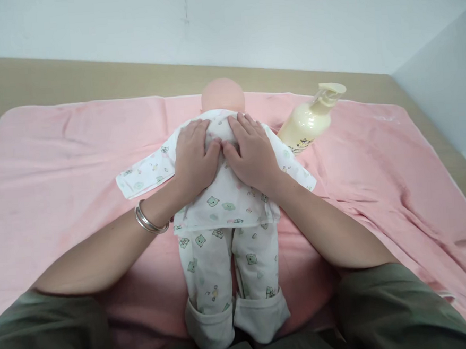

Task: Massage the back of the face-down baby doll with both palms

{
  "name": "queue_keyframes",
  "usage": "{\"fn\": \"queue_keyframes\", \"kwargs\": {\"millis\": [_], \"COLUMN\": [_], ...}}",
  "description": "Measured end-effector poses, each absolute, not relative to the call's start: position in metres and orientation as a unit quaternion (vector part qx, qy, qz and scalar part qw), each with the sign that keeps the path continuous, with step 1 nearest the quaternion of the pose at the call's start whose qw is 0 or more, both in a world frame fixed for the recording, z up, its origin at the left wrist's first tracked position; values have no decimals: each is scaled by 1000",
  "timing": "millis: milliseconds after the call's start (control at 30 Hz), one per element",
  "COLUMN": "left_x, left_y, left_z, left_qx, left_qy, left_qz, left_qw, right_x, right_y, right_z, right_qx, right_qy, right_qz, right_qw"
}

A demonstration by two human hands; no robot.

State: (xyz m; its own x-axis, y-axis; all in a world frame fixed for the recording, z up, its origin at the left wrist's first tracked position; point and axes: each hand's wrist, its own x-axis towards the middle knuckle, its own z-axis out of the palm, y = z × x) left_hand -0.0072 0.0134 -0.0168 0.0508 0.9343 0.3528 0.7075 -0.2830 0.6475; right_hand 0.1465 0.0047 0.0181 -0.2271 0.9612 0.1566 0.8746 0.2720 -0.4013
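Note:
A baby doll [222, 93] lies stretched out on a pink blanket [74, 137], its bald head away from me and no face showing. It wears a white long-sleeved top [219, 207] and matching trousers [207, 261], printed with small green animals; the trouser cuffs are folded up. My left hand [195, 158] rests flat on the left of the doll's upper body, fingers stretched toward its shoulder. On the other side my right hand [253, 154] lies flat in the same way. The two thumbs nearly meet at the middle. Neither hand holds anything.
A pale yellow pump bottle [309, 120] stands on the blanket to the right, beside the doll's shoulder. Beyond the blanket runs the wooden tabletop [90, 75], with a white wall [246, 24] behind it. The blanket is creased at the right.

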Motion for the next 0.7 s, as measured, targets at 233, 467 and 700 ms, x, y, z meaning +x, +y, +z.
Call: {"fn": "queue_keyframes", "kwargs": {"millis": [233,467,700], "left_x": [6,-4,-3], "left_y": [-15,7,8], "left_z": [-7,-8,0], "left_qx": [732,716,715], "left_qy": [565,575,599], "left_qz": [345,352,328], "left_qw": [159,181,151], "right_x": [151,139,145], "right_y": [8,-22,-17], "right_z": [17,25,31], "right_qx": [-585,-594,-585], "right_qy": [-782,-791,-796], "right_qz": [116,56,84], "right_qw": [183,137,130]}}
